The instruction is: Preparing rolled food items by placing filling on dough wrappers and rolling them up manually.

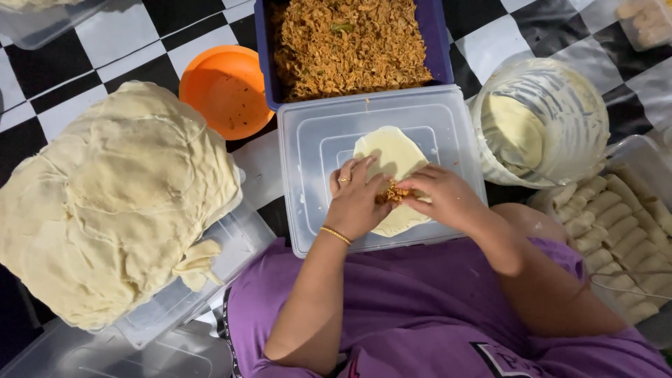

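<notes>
Nearest, over a purple lap: left hand [355,199] and right hand [442,196] close together on the round wrapper [392,157], fingertips pinched around a small heap of filling [393,193] near the wrapper's near edge. Fingers curled onto the filling and the dough, not clamped on any tool; gold bangle and ring on the left.

Under the wrapper: an upturned clear lid [315,140] used as a work board, wrapper lying flat at its middle.

Left of the lid: a big mound of stacked wrappers [105,196] heaped over a clear tub, one sheet drooping off its near side. Right of the lid: a clear tray of finished rolls [616,231] in rows.

Beyond the lid, touching its far edge: a blue tub of shredded orange-brown filling [350,45]. Far left of the lid: an orange bowl [225,91], looking empty. Far right of it: a smeared white bucket of pale paste [539,119]. Checkered black-and-white floor under all.

Likely trouble: too much filling or a hard pinch, and a torn thin wrapper; filling set too close to the edge, and spillage at the fold; greasy fingertips on the dough, and a poor seal.
</notes>
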